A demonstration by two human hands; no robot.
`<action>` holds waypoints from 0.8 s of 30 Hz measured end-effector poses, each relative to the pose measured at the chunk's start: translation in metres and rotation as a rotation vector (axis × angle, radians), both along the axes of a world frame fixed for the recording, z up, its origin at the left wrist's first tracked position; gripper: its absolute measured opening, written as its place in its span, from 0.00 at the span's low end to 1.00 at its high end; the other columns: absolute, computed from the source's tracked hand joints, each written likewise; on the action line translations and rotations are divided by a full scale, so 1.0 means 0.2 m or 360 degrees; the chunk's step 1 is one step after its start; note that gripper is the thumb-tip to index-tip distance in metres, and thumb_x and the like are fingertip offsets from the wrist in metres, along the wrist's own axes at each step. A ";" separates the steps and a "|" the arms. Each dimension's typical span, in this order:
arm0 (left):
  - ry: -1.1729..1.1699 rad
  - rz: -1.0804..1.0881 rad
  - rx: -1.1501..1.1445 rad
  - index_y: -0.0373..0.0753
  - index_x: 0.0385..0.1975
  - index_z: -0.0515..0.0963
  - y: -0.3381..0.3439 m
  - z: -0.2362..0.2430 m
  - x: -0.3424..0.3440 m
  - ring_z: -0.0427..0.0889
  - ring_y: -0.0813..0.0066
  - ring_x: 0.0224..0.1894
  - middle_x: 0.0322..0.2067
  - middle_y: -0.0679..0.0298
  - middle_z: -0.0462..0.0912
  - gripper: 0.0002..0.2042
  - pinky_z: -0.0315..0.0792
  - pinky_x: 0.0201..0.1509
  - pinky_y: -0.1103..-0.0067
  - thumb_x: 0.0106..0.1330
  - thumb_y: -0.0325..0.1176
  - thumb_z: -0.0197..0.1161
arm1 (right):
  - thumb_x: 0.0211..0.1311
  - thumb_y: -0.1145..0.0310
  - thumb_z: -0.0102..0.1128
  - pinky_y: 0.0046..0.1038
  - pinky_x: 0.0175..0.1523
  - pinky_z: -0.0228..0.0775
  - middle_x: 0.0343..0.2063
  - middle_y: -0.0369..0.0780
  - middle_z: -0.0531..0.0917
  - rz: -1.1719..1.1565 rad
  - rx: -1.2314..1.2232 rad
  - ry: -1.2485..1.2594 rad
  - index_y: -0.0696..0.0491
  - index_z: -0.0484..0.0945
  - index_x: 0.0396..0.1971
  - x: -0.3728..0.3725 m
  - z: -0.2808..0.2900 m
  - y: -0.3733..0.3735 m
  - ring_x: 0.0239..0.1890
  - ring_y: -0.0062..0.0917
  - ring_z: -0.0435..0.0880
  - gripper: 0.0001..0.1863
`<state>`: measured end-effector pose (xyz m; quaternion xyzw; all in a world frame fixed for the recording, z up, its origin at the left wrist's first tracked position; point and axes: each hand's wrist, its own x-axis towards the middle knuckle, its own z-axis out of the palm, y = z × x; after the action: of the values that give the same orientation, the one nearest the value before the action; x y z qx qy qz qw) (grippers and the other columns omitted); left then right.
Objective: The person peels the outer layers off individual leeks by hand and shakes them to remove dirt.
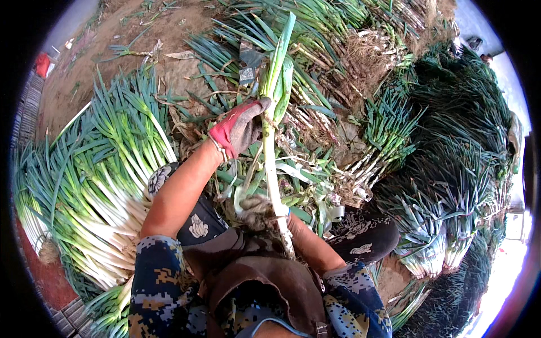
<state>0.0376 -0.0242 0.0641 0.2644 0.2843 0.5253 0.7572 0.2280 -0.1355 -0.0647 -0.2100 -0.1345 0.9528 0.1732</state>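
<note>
A long green onion (271,163) stands nearly upright in front of me, with green leaves at the top and a white shank running down toward my lap. My left hand (241,127), in a red and grey work glove, is closed round it just below where the leaves part. Lower down, my right hand (257,212) in a dirty grey glove is beside and partly behind the white shank. Motion smears its fingers, so their grip is unclear. Stripped leaves and peelings (301,180) lie on the ground beneath the onion.
Cleaned green onions (107,219) with white shanks lie in a broad pile at my left. Unpeeled onions with roots (366,56) are heaped ahead. Large dark green bundles (451,146) are stacked at my right. A brown apron (259,276) covers my lap.
</note>
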 end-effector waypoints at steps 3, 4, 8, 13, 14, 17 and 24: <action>0.0154 -0.0010 -0.0064 0.38 0.58 0.66 0.03 -0.08 -0.02 0.78 0.69 0.50 0.49 0.62 0.75 0.24 0.75 0.50 0.73 0.67 0.44 0.56 | 0.56 0.59 0.63 0.34 0.50 0.73 0.46 0.49 0.79 0.1028 0.1920 -0.0760 0.61 0.70 0.51 0.09 -0.34 -0.09 0.44 0.36 0.81 0.28; 0.0204 0.0009 -0.0061 0.37 0.58 0.66 0.02 -0.09 -0.03 0.78 0.69 0.50 0.48 0.62 0.76 0.24 0.75 0.50 0.74 0.67 0.44 0.56 | 0.56 0.58 0.62 0.34 0.49 0.72 0.45 0.49 0.80 0.1196 0.1951 -0.0983 0.61 0.71 0.50 0.09 -0.25 -0.10 0.42 0.37 0.81 0.27; 0.0240 0.0153 -0.0027 0.36 0.54 0.70 0.02 -0.09 -0.04 0.79 0.72 0.44 0.41 0.61 0.79 0.22 0.74 0.48 0.75 0.66 0.44 0.57 | 0.62 0.60 0.52 0.33 0.46 0.72 0.41 0.49 0.80 0.1280 0.2411 -0.1611 0.56 0.73 0.49 0.30 -0.35 -0.22 0.40 0.39 0.80 0.20; 0.0423 0.0325 -0.0207 0.37 0.50 0.71 0.05 -0.05 -0.08 0.80 0.73 0.36 0.38 0.61 0.79 0.19 0.76 0.40 0.78 0.65 0.43 0.59 | 0.64 0.66 0.51 0.32 0.41 0.74 0.32 0.42 0.81 0.0551 0.2374 -0.1746 0.58 0.73 0.49 0.37 -0.30 -0.10 0.32 0.34 0.80 0.16; 0.0418 0.0388 -0.0180 0.37 0.50 0.71 0.06 -0.07 -0.08 0.80 0.73 0.37 0.38 0.62 0.79 0.19 0.77 0.40 0.77 0.65 0.42 0.59 | 0.63 0.66 0.52 0.32 0.41 0.75 0.33 0.41 0.81 0.0342 0.2392 -0.1817 0.58 0.72 0.50 0.40 -0.32 -0.06 0.32 0.33 0.81 0.18; 0.0476 0.0415 -0.0159 0.38 0.49 0.71 0.07 -0.10 -0.08 0.81 0.72 0.37 0.38 0.62 0.78 0.18 0.78 0.42 0.75 0.64 0.41 0.60 | 0.55 0.64 0.59 0.32 0.46 0.74 0.38 0.45 0.81 -0.0200 0.2012 -0.1729 0.60 0.71 0.51 0.22 0.19 0.17 0.37 0.34 0.82 0.25; 0.0480 0.0468 -0.0035 0.40 0.54 0.66 0.08 -0.24 -0.09 0.77 0.71 0.40 0.38 0.64 0.76 0.21 0.72 0.44 0.73 0.62 0.31 0.62 | 0.44 0.64 0.71 0.35 0.47 0.73 0.42 0.50 0.78 -0.0606 0.2654 -0.1822 0.57 0.67 0.55 -0.18 0.49 0.28 0.44 0.45 0.79 0.36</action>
<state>0.0190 -0.0086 0.0154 0.2874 0.4358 0.5815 0.6240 0.1917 -0.0793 0.0324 -0.4636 -0.7799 0.2703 0.3221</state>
